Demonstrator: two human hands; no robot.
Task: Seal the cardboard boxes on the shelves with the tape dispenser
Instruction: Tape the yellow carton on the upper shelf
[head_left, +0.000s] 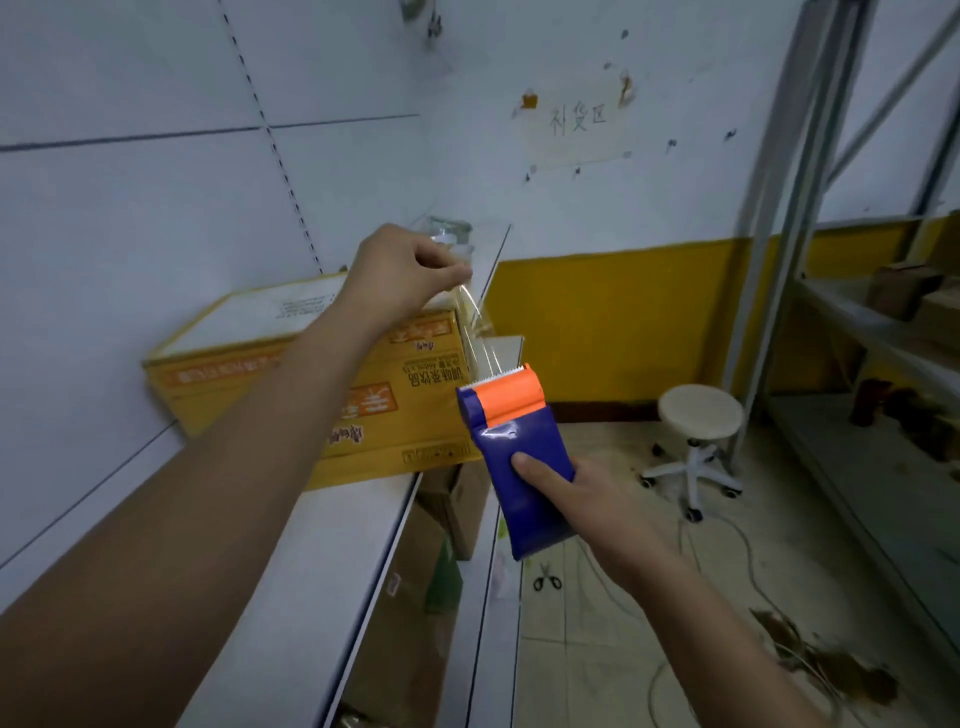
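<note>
Yellow box: a cardboard box (322, 374) printed in yellow sits on the upper shelf (332, 545), close to its front edge and skewed to it, one corner reaching toward the shelf's far end.
Tape dispenser: blue body with an orange head (511, 457), held in the air just off the box's near corner, serrated blade pointing up and away.
Right hand: right hand (587, 499), grip wrapped round the dispenser's lower body, thumb flat on its face.
Left hand: left hand (410, 275), grip pinching the free end of the clear tape (475, 332) above the box's far corner.
Tape: stretched taut between pinch and blade, not yet visibly stuck to the box.
Progress: judging by this, sealing of this box is only starting; no strip shows on its top.
Left to do: lay, press and cut the strip; brown boxes (457, 499) on the lower shelf likely wait too.
</note>
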